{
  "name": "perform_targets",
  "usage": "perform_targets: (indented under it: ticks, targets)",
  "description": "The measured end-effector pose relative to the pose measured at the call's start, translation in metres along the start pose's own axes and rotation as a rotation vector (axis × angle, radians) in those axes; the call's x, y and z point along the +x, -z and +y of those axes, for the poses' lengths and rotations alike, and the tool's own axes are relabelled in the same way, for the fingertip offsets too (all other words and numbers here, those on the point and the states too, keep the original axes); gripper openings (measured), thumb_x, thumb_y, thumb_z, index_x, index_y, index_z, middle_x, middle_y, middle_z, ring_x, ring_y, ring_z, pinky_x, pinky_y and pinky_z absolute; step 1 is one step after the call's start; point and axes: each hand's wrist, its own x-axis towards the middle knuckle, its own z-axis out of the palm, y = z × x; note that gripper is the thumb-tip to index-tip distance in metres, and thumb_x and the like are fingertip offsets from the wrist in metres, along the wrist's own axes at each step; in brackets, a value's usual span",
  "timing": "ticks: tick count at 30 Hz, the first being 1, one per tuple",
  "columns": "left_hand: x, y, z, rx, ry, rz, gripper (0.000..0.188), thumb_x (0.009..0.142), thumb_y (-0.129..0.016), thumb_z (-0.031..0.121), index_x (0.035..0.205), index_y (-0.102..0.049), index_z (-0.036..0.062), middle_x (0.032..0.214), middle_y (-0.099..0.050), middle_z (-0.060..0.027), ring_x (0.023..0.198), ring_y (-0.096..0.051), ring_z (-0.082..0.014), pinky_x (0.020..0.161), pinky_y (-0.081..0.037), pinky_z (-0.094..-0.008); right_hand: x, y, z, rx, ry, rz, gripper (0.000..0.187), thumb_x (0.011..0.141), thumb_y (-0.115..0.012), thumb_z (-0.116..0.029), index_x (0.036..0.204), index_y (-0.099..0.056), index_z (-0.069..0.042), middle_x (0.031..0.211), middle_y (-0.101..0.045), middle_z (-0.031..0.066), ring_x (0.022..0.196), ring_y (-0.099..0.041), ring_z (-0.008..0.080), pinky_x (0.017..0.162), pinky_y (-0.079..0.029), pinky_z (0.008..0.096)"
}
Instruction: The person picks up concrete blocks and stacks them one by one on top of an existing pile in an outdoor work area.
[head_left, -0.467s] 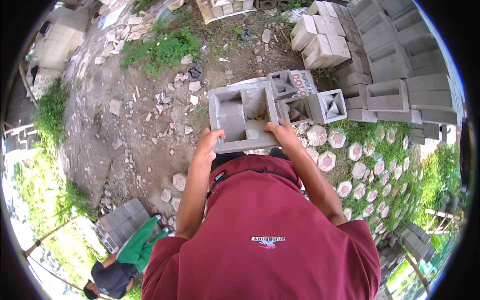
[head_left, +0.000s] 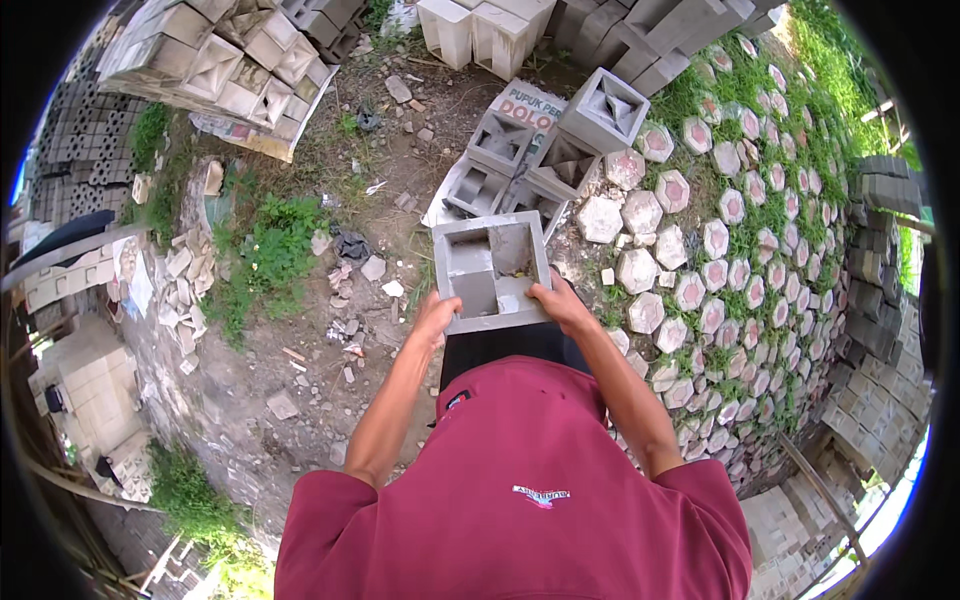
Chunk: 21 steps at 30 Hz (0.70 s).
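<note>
A grey concrete ventilation block (head_left: 494, 268), square and divided inside into recessed compartments, is held out in front of my body at waist height. My left hand (head_left: 436, 314) grips its near left corner, the thumb over the rim. On the near right corner my right hand (head_left: 562, 305) is closed in the same way. Just beyond it, several similar blocks rest on a printed sack (head_left: 525, 100). Among them are a block with triangular facets (head_left: 606, 110) and a smaller-looking block (head_left: 500, 138). The held block partly covers the nearest ones.
Hexagonal paving stones (head_left: 642, 212) with grass between them spread to the right. Stacks of pale blocks (head_left: 230, 70) stand far left, with more blocks (head_left: 490, 35) at the back. Rubble (head_left: 185, 285) and a leafy plant (head_left: 275, 260) lie along the left.
My view has turned, bringing more paving stones and the far-left stacks into sight. The person in green trousers is out of view. Both hands still hold the block, now closer to the sack.
</note>
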Motion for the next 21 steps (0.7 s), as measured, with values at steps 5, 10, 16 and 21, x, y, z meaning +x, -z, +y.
perform_targets:
  ticks: [5,10,16,21]
  targets:
    - [0.04,-0.02,-0.021,0.09,0.044,-0.158,0.047,0.067,-0.052,0.003,0.115,-0.054,-0.0017,0.097,-0.06,-0.0091,0.089,-0.056,-0.0199,0.077,-0.046,-0.0317,0.0,0.021,0.052,0.114,-0.209,-0.021,0.06,0.082,-0.057,-0.014,0.137,-0.037,0.001,0.117,-0.057,0.0157,0.103,-0.056,0.0217,0.091,-0.044,0.0339]
    - [0.131,-0.052,-0.077,0.243,0.086,-0.218,0.07,0.064,-0.051,0.0,0.134,-0.043,-0.0019,0.116,-0.057,-0.0153,0.108,-0.054,-0.0239,0.091,-0.043,-0.0324,0.061,0.057,0.145,0.188,-0.235,0.027,0.054,0.086,-0.058,-0.014,0.134,-0.042,0.002,0.116,-0.059,0.0147,0.105,-0.057,0.0216,0.093,-0.045,0.0353]
    - [0.265,-0.074,-0.17,0.395,0.16,-0.233,0.075,0.064,-0.053,0.0,0.138,-0.039,0.0007,0.122,-0.055,-0.0179,0.114,-0.052,-0.0274,0.096,-0.041,-0.0338,0.162,0.095,0.258,0.11,-0.241,0.084,0.059,0.083,-0.061,-0.012,0.135,-0.038,0.006,0.116,-0.061,0.0203,0.102,-0.061,0.0266,0.088,-0.049,0.0362]
    - [0.373,-0.083,-0.218,0.333,0.3,-0.259,0.082,0.065,-0.052,-0.002,0.144,-0.033,0.005,0.127,-0.053,-0.0169,0.116,-0.051,-0.0272,0.098,-0.04,-0.0343,0.256,0.106,0.351,0.103,-0.267,0.14,0.051,0.083,-0.061,-0.012,0.127,-0.044,0.008,0.115,-0.06,0.0204,0.102,-0.061,0.0259,0.089,-0.049,0.0366]
